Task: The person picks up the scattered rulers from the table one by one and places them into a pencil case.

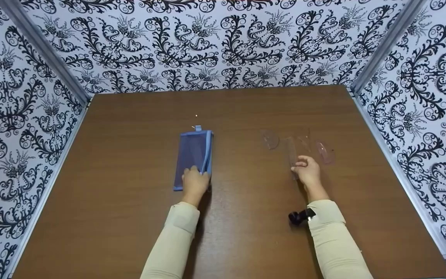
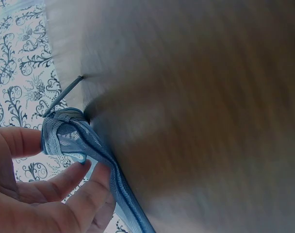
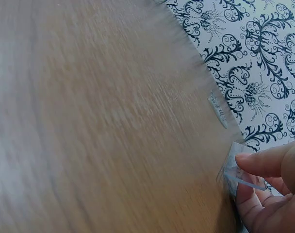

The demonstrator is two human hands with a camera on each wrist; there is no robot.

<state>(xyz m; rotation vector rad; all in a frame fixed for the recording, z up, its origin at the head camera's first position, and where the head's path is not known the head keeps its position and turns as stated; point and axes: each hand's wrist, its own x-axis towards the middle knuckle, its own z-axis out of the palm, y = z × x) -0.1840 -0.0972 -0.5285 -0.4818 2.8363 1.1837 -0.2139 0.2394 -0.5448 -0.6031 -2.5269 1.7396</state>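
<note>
A blue mesh zipper pouch (image 1: pixel 192 149) lies on the table left of centre, its zipper along the right side. My left hand (image 1: pixel 195 182) grips the pouch's near end. In the left wrist view the thumb and fingers curl round the bunched end of the pouch (image 2: pixel 70 131), with a zipper pull (image 2: pixel 63 96) sticking out. My right hand (image 1: pixel 309 170) pinches the near part of a clear plastic ruler (image 1: pixel 291 149) between thumb and fingers. The right wrist view shows the thumb on the ruler's clear end (image 3: pixel 237 170).
Round the ruler's far end lie a clear semicircular protractor (image 1: pixel 271 139), a clear set square (image 1: pixel 305 142) and a pinkish clear curved piece (image 1: pixel 325 152). A black wrist camera (image 1: pixel 300 216) sits on the right sleeve. Patterned walls (image 1: pixel 188 46) border the brown table (image 1: pixel 246 217).
</note>
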